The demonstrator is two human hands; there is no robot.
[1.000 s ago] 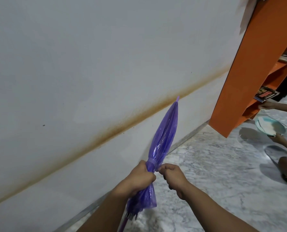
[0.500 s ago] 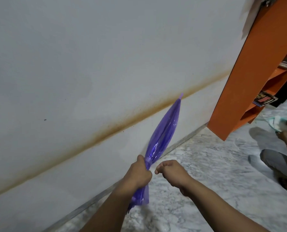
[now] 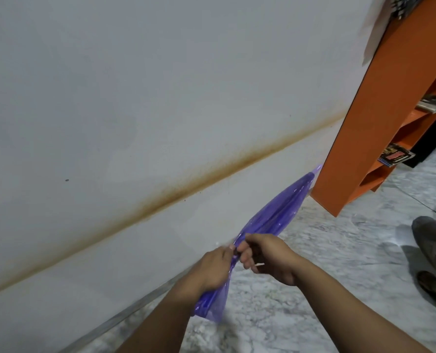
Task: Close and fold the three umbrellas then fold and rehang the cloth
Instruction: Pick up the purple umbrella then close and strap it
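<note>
A closed, see-through purple umbrella point(image 3: 275, 215) points up and to the right, its tip close to the orange shelf. My left hand point(image 3: 211, 270) is wrapped around its gathered middle, and loose purple canopy hangs out below that fist. My right hand point(image 3: 265, 256) pinches the umbrella right beside the left hand, at the gathered part; a small white bit shows between its fingers. The handle is hidden under my left forearm. No other umbrella and no cloth are in view.
A white wall point(image 3: 135, 98) with a rusty brown stain line fills the left. An orange shelf unit point(image 3: 379, 123) holding booklets stands at the right on the grey marble floor point(image 3: 339, 250). Another person's leg and foot point(image 3: 433, 250) are at the right edge.
The umbrella has tilted down toward the right. My right hand, which had let go half a second ago, is back on the gathered canopy beside the left hand. The other person has shifted right.
</note>
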